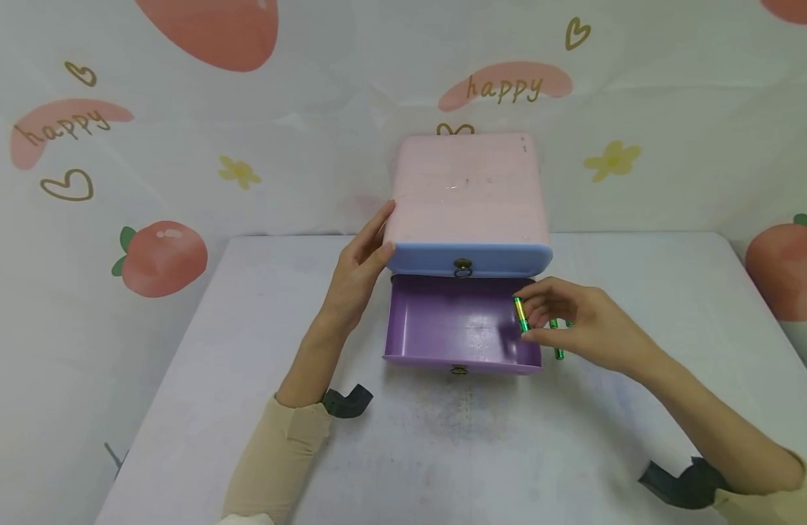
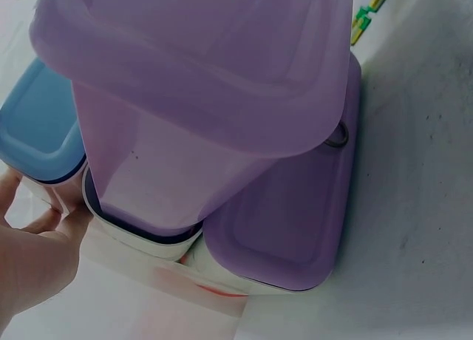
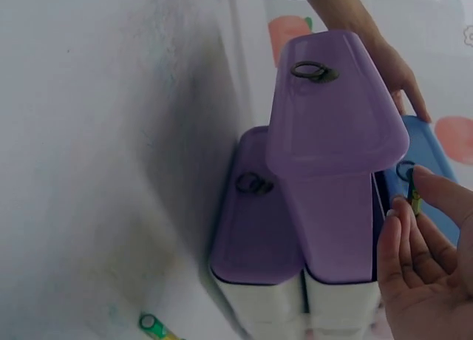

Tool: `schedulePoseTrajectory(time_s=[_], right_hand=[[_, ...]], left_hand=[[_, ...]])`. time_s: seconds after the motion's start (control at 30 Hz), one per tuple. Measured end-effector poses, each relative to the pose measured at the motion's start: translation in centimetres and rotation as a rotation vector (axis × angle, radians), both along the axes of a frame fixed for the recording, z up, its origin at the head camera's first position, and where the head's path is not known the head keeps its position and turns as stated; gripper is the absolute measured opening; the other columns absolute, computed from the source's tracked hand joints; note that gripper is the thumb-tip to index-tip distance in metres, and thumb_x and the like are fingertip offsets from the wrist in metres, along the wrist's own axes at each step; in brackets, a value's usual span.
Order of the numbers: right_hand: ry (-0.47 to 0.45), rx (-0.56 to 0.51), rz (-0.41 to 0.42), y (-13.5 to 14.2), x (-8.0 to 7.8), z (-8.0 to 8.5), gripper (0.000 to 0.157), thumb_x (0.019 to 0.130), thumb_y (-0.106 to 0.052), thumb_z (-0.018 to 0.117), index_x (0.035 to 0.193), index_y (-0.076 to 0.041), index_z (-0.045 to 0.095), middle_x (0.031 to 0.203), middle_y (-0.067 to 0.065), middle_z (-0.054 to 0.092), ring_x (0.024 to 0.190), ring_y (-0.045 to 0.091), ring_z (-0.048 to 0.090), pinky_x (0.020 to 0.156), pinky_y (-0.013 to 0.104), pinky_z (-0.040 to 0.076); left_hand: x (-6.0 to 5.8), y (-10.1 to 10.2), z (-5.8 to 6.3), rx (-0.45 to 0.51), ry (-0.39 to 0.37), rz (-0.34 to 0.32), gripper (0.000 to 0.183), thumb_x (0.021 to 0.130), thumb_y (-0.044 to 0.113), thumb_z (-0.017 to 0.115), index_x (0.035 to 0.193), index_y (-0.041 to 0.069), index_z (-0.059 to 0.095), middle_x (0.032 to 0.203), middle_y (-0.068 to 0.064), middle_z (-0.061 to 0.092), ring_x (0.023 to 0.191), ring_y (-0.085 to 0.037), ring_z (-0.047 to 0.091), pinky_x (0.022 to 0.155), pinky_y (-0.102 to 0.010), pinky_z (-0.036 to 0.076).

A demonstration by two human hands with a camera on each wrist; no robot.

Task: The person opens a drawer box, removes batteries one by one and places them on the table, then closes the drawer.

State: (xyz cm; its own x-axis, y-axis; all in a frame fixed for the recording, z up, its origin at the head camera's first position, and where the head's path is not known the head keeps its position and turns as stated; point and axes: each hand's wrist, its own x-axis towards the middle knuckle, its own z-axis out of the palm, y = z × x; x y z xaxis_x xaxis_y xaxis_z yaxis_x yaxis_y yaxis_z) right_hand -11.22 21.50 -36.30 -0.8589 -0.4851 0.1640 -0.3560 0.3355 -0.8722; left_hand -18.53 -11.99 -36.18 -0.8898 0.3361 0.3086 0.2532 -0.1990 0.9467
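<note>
A small drawer cabinet [image 1: 469,189] with a pink top stands on the table. Its blue upper drawer [image 1: 416,259] is closed, while the purple middle drawer [image 1: 462,362] is pulled out, its visible inside bare. Below that, the right wrist view shows a closed purple drawer [image 3: 255,229]. My left hand [image 1: 353,281] rests against the cabinet's left side, fingers extended and thumb near the front corner. Between thumb and fingertips, my right hand [image 1: 593,328] pinches a green and yellow battery [image 1: 521,315] over the open drawer's right edge.
More green batteries [image 1: 559,354] lie on the table right of the open drawer, partly hidden behind the right hand. Metal ring pulls [image 3: 314,72] hang on the drawer fronts. Behind the white table [image 1: 429,459] rises a patterned backdrop [image 1: 337,109].
</note>
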Motion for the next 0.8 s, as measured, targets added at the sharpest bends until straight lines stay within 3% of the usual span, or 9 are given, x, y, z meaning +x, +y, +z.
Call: schedulePoseTrajectory(time_s=[0.27, 0.8], right_hand=[[0.023, -0.009, -0.027, 1.3, 0.3, -0.1, 0.049, 0.079, 0.007, 0.079, 0.124, -0.005, 0.062, 0.097, 0.005, 0.065, 0.087, 0.014, 0.065, 0.082, 0.020, 0.052], [0.037, 0.011, -0.102, 3.6, 0.8, -1.7, 0.049, 0.080, 0.007, 0.077, 0.125, -0.004, 0.061, 0.096, 0.007, 0.065, 0.087, 0.011, 0.065, 0.082, 0.016, 0.051]], left_hand=[[0.0, 0.0, -0.2, -0.001, -0.004, 0.006, 0.058, 0.100, 0.021, 0.057, 0.155, 0.019, 0.037, 0.160, 0.005, 0.032, 0.146, -0.017, 0.031, 0.118, -0.038, 0.025], [0.3, 0.0, 0.0, 0.002, -0.004, -0.005, 0.057, 0.102, 0.017, 0.054, 0.156, 0.019, 0.035, 0.161, 0.005, 0.030, 0.146, -0.016, 0.029, 0.118, -0.039, 0.025]])
